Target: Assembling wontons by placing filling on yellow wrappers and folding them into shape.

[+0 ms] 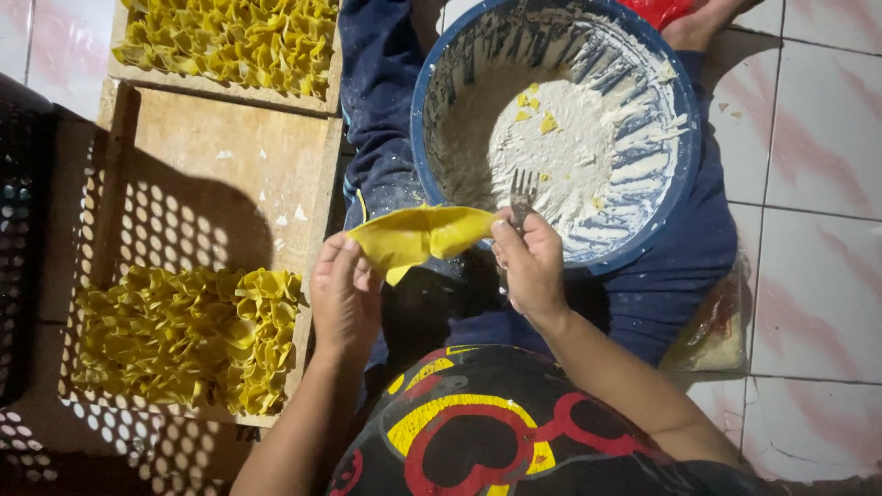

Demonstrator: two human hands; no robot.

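Observation:
My left hand (344,294) and my right hand (531,266) hold a folded yellow dough wrapper (418,234) between them, over my lap. The right hand also grips a metal fork (522,193) whose tines point into a blue bowl (680,197). White filling paste (570,147) lies in the bowl, smeared up its sides. The bowl rests on my legs in dark blue trousers (381,101).
A wooden board (230,174) at the left carries a pile of folded yellow dumplings (188,335). A second tray of dumplings (230,37) lies beyond it. A plastic bag (717,331) sits by my right leg on the pale tiled floor (818,138). A dark perforated crate (18,230) stands far left.

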